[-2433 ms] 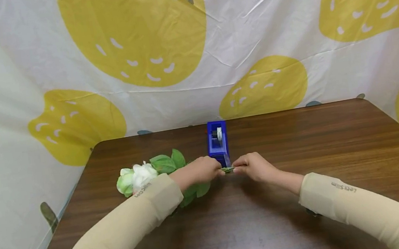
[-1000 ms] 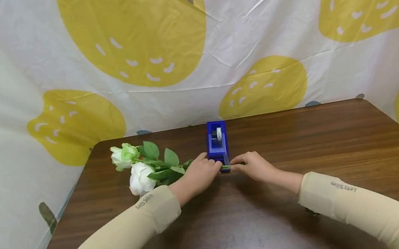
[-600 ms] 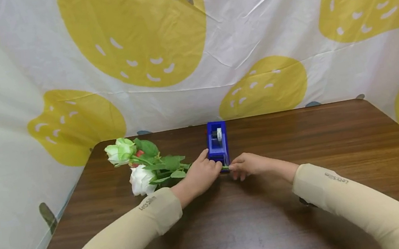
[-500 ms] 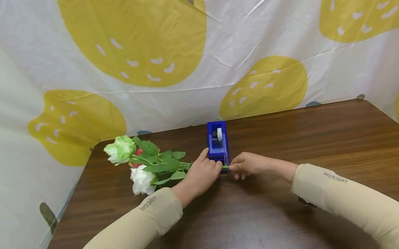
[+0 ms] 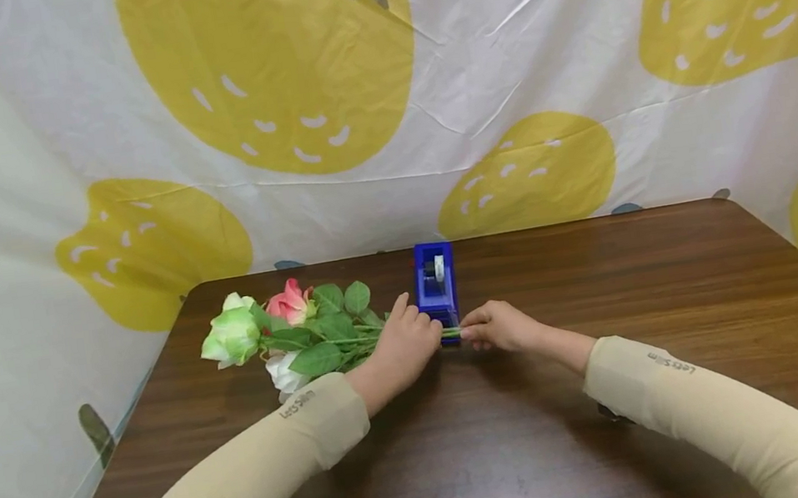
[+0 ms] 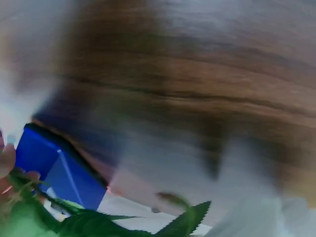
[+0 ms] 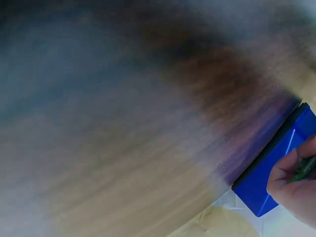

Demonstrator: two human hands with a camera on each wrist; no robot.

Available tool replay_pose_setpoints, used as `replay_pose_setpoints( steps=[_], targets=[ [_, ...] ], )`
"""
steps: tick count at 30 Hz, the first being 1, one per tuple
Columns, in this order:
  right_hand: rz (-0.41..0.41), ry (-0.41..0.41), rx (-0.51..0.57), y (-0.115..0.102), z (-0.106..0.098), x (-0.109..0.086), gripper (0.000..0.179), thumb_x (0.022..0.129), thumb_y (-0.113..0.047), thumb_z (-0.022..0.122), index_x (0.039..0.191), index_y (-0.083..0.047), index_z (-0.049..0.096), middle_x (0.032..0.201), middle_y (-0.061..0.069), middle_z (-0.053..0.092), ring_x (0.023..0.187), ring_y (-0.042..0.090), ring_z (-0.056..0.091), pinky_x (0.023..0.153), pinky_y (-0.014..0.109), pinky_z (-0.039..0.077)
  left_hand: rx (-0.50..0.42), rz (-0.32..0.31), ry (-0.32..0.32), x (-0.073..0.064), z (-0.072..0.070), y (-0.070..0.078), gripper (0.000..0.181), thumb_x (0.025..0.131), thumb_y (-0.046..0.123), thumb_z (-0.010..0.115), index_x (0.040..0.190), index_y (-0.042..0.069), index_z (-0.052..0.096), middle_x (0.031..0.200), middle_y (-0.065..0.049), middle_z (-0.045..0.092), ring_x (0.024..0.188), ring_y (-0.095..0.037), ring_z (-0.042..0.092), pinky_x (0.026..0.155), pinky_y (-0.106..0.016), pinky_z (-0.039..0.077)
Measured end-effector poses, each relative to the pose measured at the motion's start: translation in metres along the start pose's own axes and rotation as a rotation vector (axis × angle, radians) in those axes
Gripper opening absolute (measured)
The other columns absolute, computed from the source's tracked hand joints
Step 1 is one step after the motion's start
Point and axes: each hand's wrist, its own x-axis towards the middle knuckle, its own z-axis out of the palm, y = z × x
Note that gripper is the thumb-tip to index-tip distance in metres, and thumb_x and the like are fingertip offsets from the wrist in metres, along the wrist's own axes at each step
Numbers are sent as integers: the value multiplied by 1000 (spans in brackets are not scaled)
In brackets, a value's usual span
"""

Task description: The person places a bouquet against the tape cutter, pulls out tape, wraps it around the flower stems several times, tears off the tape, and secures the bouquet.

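A bunch of roses lies sideways in my left hand (image 5: 404,345), its fingers curled round the stems. To the left of that hand spread a pale green rose (image 5: 232,336), a pink rose (image 5: 290,303) and a white rose (image 5: 285,372), partly covered by leaves (image 5: 334,327). My right hand (image 5: 503,326) pinches the ends of the green stems (image 5: 449,332); the right wrist view shows those stems (image 7: 306,169) between thumb and fingers. Just behind the stems stands a blue tape dispenser (image 5: 437,298), its front end close to both hands. Serrated leaves (image 6: 98,224) show in the left wrist view.
The dispenser, with a white tape roll (image 5: 439,267), stands near the back edge of the brown wooden table (image 5: 599,273). Behind the table hangs a white cloth (image 5: 363,203) printed with yellow fruit. Much of both wrist views is blurred table.
The bunch has turned in my hands: the pink rose has come up into view, the pale green one has swung nearer, and the white one is more covered. Both hands stay by the dispenser.
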Motion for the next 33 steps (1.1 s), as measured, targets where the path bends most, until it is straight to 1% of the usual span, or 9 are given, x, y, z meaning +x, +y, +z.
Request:
replay_pose_setpoints(
  steps=[4,7,10,12,18,20,23,29,33],
  targets=[
    [-27,46,-13,1,0,-2,18,88,-6,58,95,9,65,75,16,67,64,15,62,58,25,50,-90,-67,-109,6,-7,-2,25,77,38,67,75,13,65,71,-2,65,72,-20,56,90,-41,38],
    [-54,73,-33,0,1,-3,18,87,-6,59,93,9,66,79,18,68,65,17,64,58,24,50,-149,-100,-219,11,-12,-5,27,80,39,65,76,13,66,74,-2,66,74,-21,57,91,-43,37],
    [-85,96,-71,-1,1,-4,17,86,-6,61,93,8,67,80,18,69,67,19,65,58,22,49,-206,-133,-338,14,-14,-8,27,83,39,62,78,13,67,77,-1,68,79,-21,58,97,-45,34],
    [-105,119,-106,-1,2,-5,17,85,-7,62,93,7,68,81,17,69,69,20,65,60,23,49,-240,-150,-399,16,-15,-10,28,85,39,61,78,13,68,78,-2,68,82,-22,59,100,-47,31],
    [-149,192,-194,-1,2,-6,17,82,-10,66,92,3,70,85,13,70,77,14,61,67,26,49,-327,-164,-516,20,-17,-16,30,88,38,58,78,11,68,79,-4,69,84,-23,60,105,-50,23],
    [-151,204,-196,-1,2,-6,17,82,-10,66,92,3,70,86,13,70,78,15,62,68,28,50,-356,-162,-529,20,-16,-18,29,88,36,58,79,11,68,80,-5,69,84,-23,60,106,-50,21],
    [-152,221,-201,-2,2,-6,18,81,-10,67,93,4,70,87,14,70,79,17,63,68,29,50,-382,-149,-516,19,-14,-19,26,87,34,60,79,11,67,81,-4,69,83,-23,60,107,-50,21],
    [-121,235,-190,-4,2,-6,19,80,-11,68,93,3,70,90,15,70,84,22,64,72,33,51,-362,-79,-397,15,-10,-21,24,83,33,63,78,11,68,80,-2,70,80,-22,57,105,-50,25],
    [-69,221,-177,-6,0,-5,18,80,-13,69,91,2,70,88,13,70,81,20,62,70,32,49,-349,-27,-309,12,-7,-20,20,80,29,65,78,9,69,80,-3,69,80,-23,55,102,-52,28]
  ],
)
